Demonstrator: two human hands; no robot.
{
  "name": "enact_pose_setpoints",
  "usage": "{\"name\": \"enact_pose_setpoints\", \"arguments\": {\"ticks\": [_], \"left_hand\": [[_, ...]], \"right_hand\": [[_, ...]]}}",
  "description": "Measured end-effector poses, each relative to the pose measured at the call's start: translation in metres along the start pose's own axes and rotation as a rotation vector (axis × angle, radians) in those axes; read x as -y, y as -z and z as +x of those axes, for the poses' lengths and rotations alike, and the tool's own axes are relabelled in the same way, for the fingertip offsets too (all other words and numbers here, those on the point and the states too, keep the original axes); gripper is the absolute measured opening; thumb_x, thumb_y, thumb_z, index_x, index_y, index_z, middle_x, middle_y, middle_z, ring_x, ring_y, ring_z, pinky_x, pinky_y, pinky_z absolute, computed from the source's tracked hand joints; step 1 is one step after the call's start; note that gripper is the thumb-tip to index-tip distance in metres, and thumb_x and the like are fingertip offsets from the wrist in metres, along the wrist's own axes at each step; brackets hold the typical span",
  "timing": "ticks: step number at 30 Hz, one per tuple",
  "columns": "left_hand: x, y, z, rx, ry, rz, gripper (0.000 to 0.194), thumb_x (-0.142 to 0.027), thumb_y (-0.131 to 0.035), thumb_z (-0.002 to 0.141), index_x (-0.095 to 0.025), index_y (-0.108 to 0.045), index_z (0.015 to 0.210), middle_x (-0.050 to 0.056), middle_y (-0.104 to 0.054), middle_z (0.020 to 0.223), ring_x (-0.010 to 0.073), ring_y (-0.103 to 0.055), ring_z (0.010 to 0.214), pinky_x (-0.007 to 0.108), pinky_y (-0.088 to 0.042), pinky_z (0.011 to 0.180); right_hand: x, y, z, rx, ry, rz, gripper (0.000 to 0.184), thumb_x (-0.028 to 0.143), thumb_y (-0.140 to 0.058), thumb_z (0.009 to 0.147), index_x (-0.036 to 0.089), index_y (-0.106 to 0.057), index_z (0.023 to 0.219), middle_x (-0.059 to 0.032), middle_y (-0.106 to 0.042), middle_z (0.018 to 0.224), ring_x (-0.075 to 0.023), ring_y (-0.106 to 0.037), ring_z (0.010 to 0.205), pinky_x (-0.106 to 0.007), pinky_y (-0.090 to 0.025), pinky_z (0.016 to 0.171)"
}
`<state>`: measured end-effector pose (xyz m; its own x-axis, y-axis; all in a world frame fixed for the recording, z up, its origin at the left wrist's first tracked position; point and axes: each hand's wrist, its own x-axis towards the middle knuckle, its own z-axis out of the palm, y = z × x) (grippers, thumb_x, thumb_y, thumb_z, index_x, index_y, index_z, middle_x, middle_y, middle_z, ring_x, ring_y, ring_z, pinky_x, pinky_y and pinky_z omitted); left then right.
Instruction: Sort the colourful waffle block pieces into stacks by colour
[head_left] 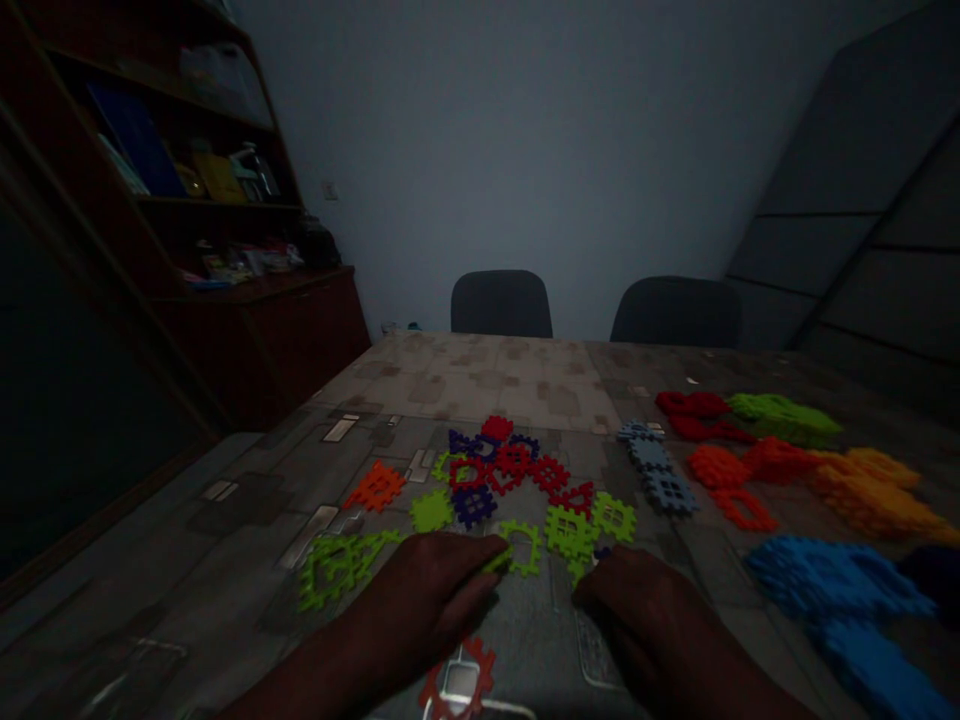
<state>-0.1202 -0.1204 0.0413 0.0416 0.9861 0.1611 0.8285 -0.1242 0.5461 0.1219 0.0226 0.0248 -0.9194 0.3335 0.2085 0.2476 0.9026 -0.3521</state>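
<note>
My left hand (442,580) is closed with its fingertips on a lime green interlocking tile (495,562), partly hidden by the fingers. Just beyond it lies a lime green frame tile (534,547) with a large opening. My right hand (634,595) is curled, its fingertips at another lime green tile (577,572); the hand covers part of it. A bit of purple (602,553) shows by its knuckles. In front of both hands spreads a loose group of notched tiles: a green window tile (570,528), a purple window tile (473,505) and several red tiles (516,459).
Left are green tiles (337,570) and an orange tile (377,486); a reddish frame tile (484,664) lies near me. Rightward are grey-blue tiles (651,458) and red, orange, yellow and blue piles (832,580). Two chairs (501,302) stand beyond the table (480,370).
</note>
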Motion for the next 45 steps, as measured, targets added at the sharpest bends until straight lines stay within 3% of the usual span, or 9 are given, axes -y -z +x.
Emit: {"name": "enact_pose_setpoints", "arguments": {"ticks": [4,7,12,15,21,26,33,40,45], "left_hand": [[0.0,-0.008,-0.002,-0.023,0.127,-0.063,0.034,-0.031,-0.048,0.099,-0.028,-0.066,0.128,0.006,-0.076,0.113,0.024,-0.071,0.098,0.037,-0.054,0.089],[0.01,-0.022,-0.007,-0.017,0.183,-0.08,0.045,-0.029,-0.054,0.095,-0.033,-0.056,0.139,0.005,-0.073,0.117,0.0244,-0.069,0.102,0.039,-0.055,0.092],[0.029,-0.04,-0.01,-0.036,-0.05,-0.044,0.064,-0.021,-0.058,0.092,-0.038,-0.038,0.15,0.004,-0.059,0.144,0.0244,-0.059,0.126,0.042,-0.05,0.107],[0.025,-0.034,-0.006,-0.088,-0.128,0.041,0.055,-0.018,-0.056,0.094,-0.033,-0.045,0.145,0.005,-0.06,0.143,0.0249,-0.057,0.128,0.042,-0.049,0.108],[0.005,-0.016,-0.002,-0.031,-0.167,0.146,0.037,-0.024,-0.069,0.089,-0.024,-0.061,0.125,0.01,-0.069,0.127,0.0301,-0.065,0.114,0.045,-0.054,0.097],[0.004,-0.014,-0.003,0.014,-0.221,0.144,0.053,-0.026,-0.075,0.085,-0.027,-0.054,0.133,0.008,-0.066,0.131,0.0305,-0.062,0.113,0.045,-0.052,0.096],[0.01,-0.014,-0.006,-0.033,-0.205,0.177,0.051,-0.038,-0.072,0.091,-0.032,-0.05,0.136,0.008,-0.065,0.127,0.0295,-0.062,0.111,0.038,-0.054,0.089],[0.022,-0.025,-0.011,-0.032,-0.125,0.169,0.086,-0.022,-0.083,0.077,-0.038,-0.038,0.148,0.006,-0.058,0.137,0.0312,-0.057,0.121,0.042,-0.053,0.098],[0.023,-0.019,-0.012,-0.091,-0.082,0.206,0.069,-0.022,-0.071,0.086,-0.036,-0.042,0.147,0.007,-0.06,0.137,0.0297,-0.058,0.121,0.043,-0.053,0.101]], "right_hand": [[0.0,0.001,-0.001,-0.014,-0.02,0.009,0.029,0.003,-0.043,0.086,0.019,-0.067,0.082,-0.006,-0.069,0.081,-0.0188,-0.061,0.076,-0.03,-0.043,0.07],[-0.003,0.002,-0.001,-0.053,-0.066,0.019,0.03,0.003,-0.041,0.086,0.019,-0.066,0.082,-0.0063,-0.068,0.08,-0.0198,-0.061,0.075,-0.031,-0.045,0.07],[-0.01,0.0,0.003,-0.196,-0.084,0.034,0.032,0.005,-0.04,0.091,0.019,-0.066,0.103,-0.0105,-0.07,0.096,-0.0237,-0.063,0.092,-0.039,-0.051,0.081],[-0.014,-0.006,0.004,-0.28,-0.071,-0.03,0.038,0.01,-0.044,0.094,0.019,-0.06,0.127,-0.0143,-0.067,0.122,-0.0273,-0.061,0.112,-0.047,-0.05,0.096],[-0.016,-0.018,0.006,-0.154,-0.151,-0.156,0.053,0.013,-0.058,0.089,0.014,-0.052,0.141,-0.0175,-0.059,0.14,-0.0325,-0.053,0.128,-0.059,-0.04,0.109],[-0.007,-0.008,0.012,-0.096,-0.202,-0.089,0.05,0.008,-0.061,0.087,0.014,-0.057,0.136,-0.0155,-0.064,0.131,-0.0316,-0.055,0.123,-0.059,-0.037,0.11],[-0.002,-0.003,0.014,-0.077,-0.24,-0.024,0.055,0.008,-0.067,0.084,0.013,-0.055,0.137,-0.0148,-0.063,0.132,-0.0323,-0.054,0.123,-0.057,-0.034,0.111],[-0.006,-0.001,0.009,-0.096,-0.209,-0.003,0.059,0.009,-0.065,0.082,0.014,-0.051,0.14,-0.0161,-0.063,0.132,-0.0326,-0.054,0.123,-0.06,-0.031,0.112],[-0.008,0.003,0.007,-0.105,-0.179,-0.014,0.06,0.01,-0.062,0.081,0.012,-0.051,0.14,-0.017,-0.064,0.13,-0.0323,-0.055,0.122,-0.059,-0.033,0.111]]}}
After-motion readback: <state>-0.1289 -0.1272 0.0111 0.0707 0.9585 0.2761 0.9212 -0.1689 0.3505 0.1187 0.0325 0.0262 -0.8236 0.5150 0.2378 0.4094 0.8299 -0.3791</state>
